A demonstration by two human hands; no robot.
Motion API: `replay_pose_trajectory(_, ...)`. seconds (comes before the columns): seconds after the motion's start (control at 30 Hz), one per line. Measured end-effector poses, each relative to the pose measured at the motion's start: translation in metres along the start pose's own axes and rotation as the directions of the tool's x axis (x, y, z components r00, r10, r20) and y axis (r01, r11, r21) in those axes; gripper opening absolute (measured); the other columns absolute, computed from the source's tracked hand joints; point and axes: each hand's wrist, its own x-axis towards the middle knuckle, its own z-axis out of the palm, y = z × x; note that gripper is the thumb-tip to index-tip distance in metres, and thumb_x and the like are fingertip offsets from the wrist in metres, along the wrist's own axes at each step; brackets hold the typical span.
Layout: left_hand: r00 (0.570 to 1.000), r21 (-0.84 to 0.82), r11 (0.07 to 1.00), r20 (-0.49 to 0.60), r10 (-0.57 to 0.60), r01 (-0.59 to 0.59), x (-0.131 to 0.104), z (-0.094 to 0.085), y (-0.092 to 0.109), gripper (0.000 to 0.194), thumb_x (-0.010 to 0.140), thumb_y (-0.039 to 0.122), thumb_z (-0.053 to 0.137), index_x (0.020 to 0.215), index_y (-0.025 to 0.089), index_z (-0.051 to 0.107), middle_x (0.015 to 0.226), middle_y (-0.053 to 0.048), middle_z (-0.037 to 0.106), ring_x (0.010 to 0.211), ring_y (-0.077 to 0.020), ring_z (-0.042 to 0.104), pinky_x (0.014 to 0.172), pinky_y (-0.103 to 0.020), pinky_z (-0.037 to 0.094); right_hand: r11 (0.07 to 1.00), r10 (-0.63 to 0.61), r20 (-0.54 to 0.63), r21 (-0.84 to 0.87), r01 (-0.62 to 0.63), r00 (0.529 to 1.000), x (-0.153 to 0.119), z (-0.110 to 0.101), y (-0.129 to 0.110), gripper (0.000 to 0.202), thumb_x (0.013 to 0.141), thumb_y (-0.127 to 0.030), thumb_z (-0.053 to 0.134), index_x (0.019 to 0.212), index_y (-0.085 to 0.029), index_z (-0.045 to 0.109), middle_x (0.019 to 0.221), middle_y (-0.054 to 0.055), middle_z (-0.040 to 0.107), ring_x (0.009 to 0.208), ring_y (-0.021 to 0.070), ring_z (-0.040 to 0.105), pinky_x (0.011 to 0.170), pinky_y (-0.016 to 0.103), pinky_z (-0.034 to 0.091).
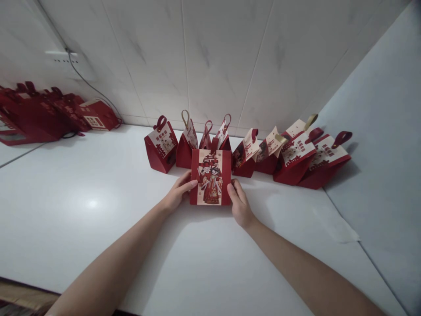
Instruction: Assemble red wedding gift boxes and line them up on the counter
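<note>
A red box [211, 184] with a cream band and two printed figures in red costume is upright in the middle, its ribbon loop at the top. My left hand [180, 191] grips its left side, thumb on the front edge. On the right side my right hand [240, 202] holds it, thumb on the front and fingers partly hidden. Just behind stand small red boxes with ribbon loops, among them one at the left [161, 149] and one with a gold loop [187, 145]. The held box partly hides those behind it.
More red boxes [296, 158] stand in a row to the right, by the side wall. Dark red bags [39, 114] and a red box [100, 116] are at the far left, near a cable and a wall socket [66, 59]. A white tabletop [82, 228] lies beneath.
</note>
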Motion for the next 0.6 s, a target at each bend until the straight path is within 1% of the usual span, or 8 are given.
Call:
replay_pose_trajectory(0.1, 1.0, 0.019, 1.0, 0.008, -0.017, 0.017, 0.0001, -0.0016, 0.0015, 0.056, 0.081, 0.036, 0.071, 0.133, 0.031, 0.054, 0.137, -0.007, 0.06, 0.125, -0.0358, 0.057, 0.09, -0.043, 0.057, 1.0, 0.006, -0.001, 0.003, -0.006, 1.0, 0.0001, 0.0005, 0.0013, 0.027, 0.096, -0.051, 0.048, 0.103, -0.026, 0.056, 0.108, 0.004, 0.067, 0.096, 0.0215, 0.061, 0.089, 0.035, 0.049)
replay_pose_trajectory(0.27, 1.0, 0.026, 1.0, 0.003, -0.005, 0.005, 0.0007, -0.0027, 0.0011, 0.059, 0.078, 0.037, 0.072, 0.133, 0.03, 0.053, 0.137, -0.008, 0.06, 0.122, -0.0359, 0.059, 0.092, -0.045, 0.056, 1.0, 0.014, -0.004, 0.023, -0.013, 1.0, 0.0003, 0.0015, 0.0016, 0.028, 0.096, -0.051, 0.048, 0.103, -0.025, 0.057, 0.106, 0.004, 0.067, 0.098, 0.0215, 0.061, 0.09, 0.034, 0.049)
replay_pose_trajectory(0.37, 1.0, 0.028, 1.0, 0.005, -0.011, 0.011, 0.0008, -0.0022, 0.0009, 0.058, 0.079, 0.037, 0.071, 0.134, 0.031, 0.053, 0.136, -0.007, 0.061, 0.122, -0.0358, 0.058, 0.092, -0.045, 0.056, 0.999, 0.018, -0.008, 0.035, -0.018, 1.0, 0.0006, 0.0012, 0.0014, 0.029, 0.095, -0.051, 0.049, 0.105, -0.025, 0.057, 0.106, 0.004, 0.067, 0.096, 0.0211, 0.06, 0.089, 0.033, 0.049)
replay_pose_trajectory(0.5, 1.0, 0.02, 1.0, -0.02, -0.009, 0.01, 0.001, -0.0005, 0.0006, 0.056, 0.08, 0.035, 0.07, 0.133, 0.029, 0.054, 0.136, -0.008, 0.061, 0.122, -0.0356, 0.059, 0.092, -0.045, 0.057, 0.997, 0.041, -0.005, 0.065, -0.04, 0.999, 0.0015, 0.0, 0.0017, 0.028, 0.094, -0.051, 0.052, 0.102, -0.025, 0.058, 0.098, 0.002, 0.066, 0.094, 0.0212, 0.061, 0.09, 0.034, 0.049)
replay_pose_trajectory(0.6, 1.0, 0.02, 1.0, -0.028, 0.006, -0.006, 0.0011, 0.001, 0.0006, 0.054, 0.08, 0.036, 0.07, 0.132, 0.029, 0.056, 0.134, -0.008, 0.062, 0.12, -0.0348, 0.061, 0.091, -0.044, 0.057, 0.995, 0.039, -0.013, 0.089, -0.038, 0.999, 0.002, -0.0008, -0.0006, 0.025, 0.093, -0.049, 0.055, 0.101, -0.025, 0.058, 0.101, 0.001, 0.066, 0.098, 0.0207, 0.061, 0.092, 0.034, 0.048)
